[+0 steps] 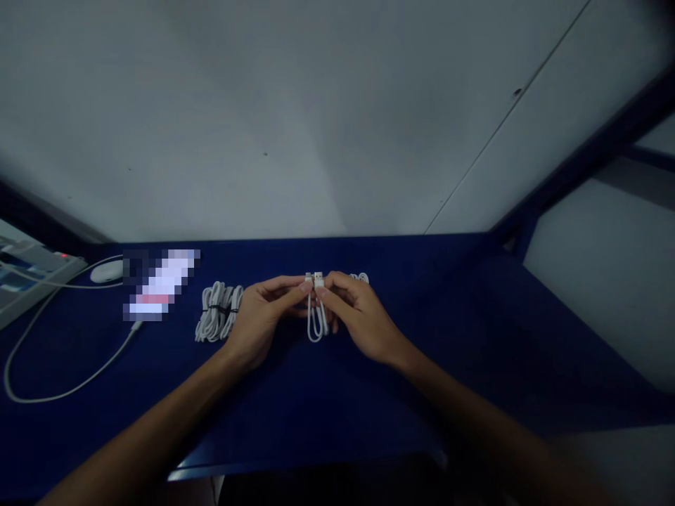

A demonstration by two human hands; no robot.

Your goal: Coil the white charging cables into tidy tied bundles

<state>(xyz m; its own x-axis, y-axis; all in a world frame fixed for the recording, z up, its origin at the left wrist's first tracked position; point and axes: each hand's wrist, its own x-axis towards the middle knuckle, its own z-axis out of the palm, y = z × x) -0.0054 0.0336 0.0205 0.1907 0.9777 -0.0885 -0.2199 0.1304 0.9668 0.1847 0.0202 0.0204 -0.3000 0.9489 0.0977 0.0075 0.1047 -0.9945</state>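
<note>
Both forearms reach in from the near edge of the blue bench (pixel 422 337) and meet near its middle. The left hand (pixel 261 316) and right hand (pixel 358 316) each pinch the plug ends of a white USB cable (pixel 315 320) between thumb and forefinger; its folded loop hangs just below the fingertips. A tied cable bundle (pixel 217 313) lies just beside the left hand.

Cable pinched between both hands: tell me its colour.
The cable is white; the head view shows it.

A pixelated patch (pixel 161 284) hides something on the table (pixel 422 316), and the right hand (pixel 363 320) covers part of the white cable (pixel 315 329).
</note>
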